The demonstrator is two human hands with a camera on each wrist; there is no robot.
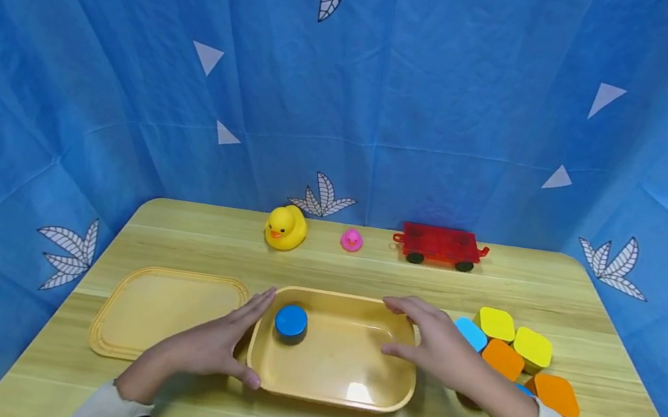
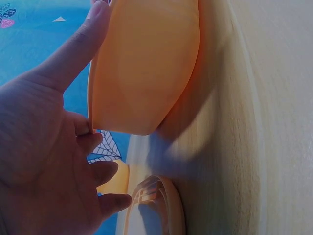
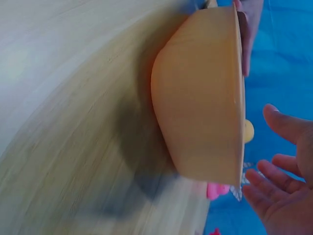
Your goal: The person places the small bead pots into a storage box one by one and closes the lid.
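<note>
A tan plastic box, open at the top, stands between my two hands. Inside its left end is a round blue block. My left hand is at the box's left end, fingers extended along the rim and thumb by the near corner; the left wrist view puts that thumb against the box wall. My right hand hovers at the right end, fingers and thumb spread over the rim. In the right wrist view this hand is apart from the box.
Left of the box lies a matching tan lid. Several yellow, orange and blue blocks cluster at the right, partly behind my right forearm. Along the table's back edge stand a yellow duck, a small pink duck and a red toy wagon.
</note>
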